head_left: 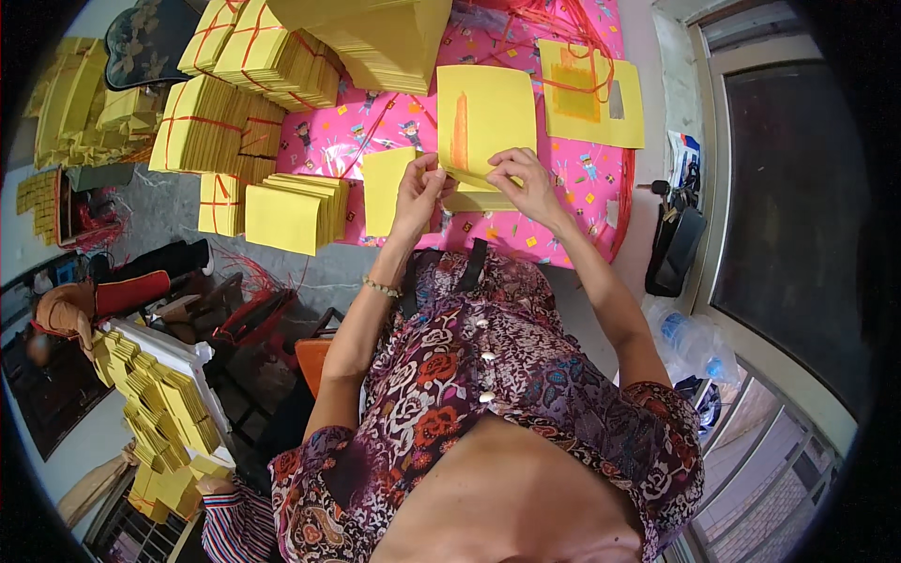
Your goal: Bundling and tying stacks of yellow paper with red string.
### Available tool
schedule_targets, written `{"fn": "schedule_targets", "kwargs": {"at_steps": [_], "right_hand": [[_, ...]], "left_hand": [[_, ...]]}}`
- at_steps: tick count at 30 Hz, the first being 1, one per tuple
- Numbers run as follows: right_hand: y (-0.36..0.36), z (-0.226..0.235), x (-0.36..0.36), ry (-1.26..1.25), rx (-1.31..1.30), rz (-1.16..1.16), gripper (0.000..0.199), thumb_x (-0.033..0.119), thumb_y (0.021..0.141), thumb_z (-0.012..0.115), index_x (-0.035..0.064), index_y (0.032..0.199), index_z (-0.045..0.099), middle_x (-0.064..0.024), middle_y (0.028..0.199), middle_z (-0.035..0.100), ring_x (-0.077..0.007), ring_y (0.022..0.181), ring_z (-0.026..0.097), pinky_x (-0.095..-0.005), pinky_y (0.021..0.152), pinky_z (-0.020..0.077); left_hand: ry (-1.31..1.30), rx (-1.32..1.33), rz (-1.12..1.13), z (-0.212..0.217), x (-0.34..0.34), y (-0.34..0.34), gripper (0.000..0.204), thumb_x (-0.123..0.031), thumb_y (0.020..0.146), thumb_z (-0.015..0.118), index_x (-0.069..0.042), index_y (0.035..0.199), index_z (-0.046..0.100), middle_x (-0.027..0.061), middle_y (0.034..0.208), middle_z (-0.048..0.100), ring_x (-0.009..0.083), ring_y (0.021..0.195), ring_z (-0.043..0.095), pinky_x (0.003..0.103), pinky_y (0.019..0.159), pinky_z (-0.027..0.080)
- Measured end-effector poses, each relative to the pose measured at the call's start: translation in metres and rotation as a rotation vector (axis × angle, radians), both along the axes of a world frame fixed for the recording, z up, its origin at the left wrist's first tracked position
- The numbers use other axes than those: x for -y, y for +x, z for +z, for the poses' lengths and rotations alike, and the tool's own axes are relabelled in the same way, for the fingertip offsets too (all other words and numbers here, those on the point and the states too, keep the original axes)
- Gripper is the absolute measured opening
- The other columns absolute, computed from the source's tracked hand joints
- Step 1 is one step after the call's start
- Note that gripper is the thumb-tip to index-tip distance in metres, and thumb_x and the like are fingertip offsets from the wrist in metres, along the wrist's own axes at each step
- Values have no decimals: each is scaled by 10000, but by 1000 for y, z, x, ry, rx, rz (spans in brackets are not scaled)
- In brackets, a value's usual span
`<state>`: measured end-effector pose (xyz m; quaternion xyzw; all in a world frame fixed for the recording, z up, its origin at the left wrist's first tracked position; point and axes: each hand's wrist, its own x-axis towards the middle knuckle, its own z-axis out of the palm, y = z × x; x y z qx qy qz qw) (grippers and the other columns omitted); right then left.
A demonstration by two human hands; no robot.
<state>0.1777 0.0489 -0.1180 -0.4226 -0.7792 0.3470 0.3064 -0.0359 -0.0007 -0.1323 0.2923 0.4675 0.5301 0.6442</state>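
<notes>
My left hand point(419, 188) and my right hand point(522, 178) both pinch the near edge of a yellow paper sheet point(488, 113) with an orange stripe down its left side. The sheet lies on a pink patterned table cover point(563, 192), and its near edge looks folded over a thin stack of yellow paper under my fingers. A smaller yellow sheet point(383, 188) lies just left of my left hand. A beaded bracelet circles my left wrist.
Tied bundles of yellow paper point(211, 127) and a loose stack point(291, 211) fill the table's left. Another yellow sheet with an orange square point(591, 94) lies far right among red strings. Folded yellow papers point(160, 413) pile at lower left. A black bag point(676, 249) and window are right.
</notes>
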Motion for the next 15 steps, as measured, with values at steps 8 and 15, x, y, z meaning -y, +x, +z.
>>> {"fn": "schedule_targets", "kwargs": {"at_steps": [8, 15], "right_hand": [[1, 1, 0, -12, -5, 3, 136, 188, 803, 675, 57, 770, 663, -55, 963, 627, -240, 980, 541, -367, 867, 414], [1, -1, 0, -9, 14, 4, 123, 183, 808, 668, 63, 786, 679, -52, 967, 627, -238, 987, 541, -365, 877, 409]], "left_hand": [[-35, -3, 20, 3, 0, 1, 348, -154, 953, 537, -7, 1238, 399, 86, 905, 640, 134, 816, 617, 251, 708, 500], [-59, 5, 27, 4, -1, 2, 343, -155, 954, 538, -13, 1235, 402, 86, 903, 641, 137, 822, 619, 254, 707, 501]]}}
